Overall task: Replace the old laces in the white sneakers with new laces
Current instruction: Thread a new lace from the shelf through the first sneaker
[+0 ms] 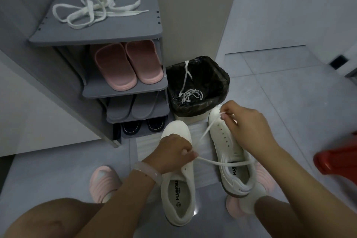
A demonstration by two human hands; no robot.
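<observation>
Two white sneakers stand on the floor in front of me. The left sneaker has no lace in it. The right sneaker is tilted and carries a white lace. My left hand pinches one end of that lace over the left sneaker. My right hand pinches the other end near the right sneaker's toe. Wide cream laces lie in a loose heap on top of the grey shoe rack. A thin white lace lies in the black-lined bin.
The shoe rack holds pink slippers, grey slippers and dark shoes. My feet wear pink slippers beside the sneakers. A red object sits at the right edge. A pale mat lies under the sneakers.
</observation>
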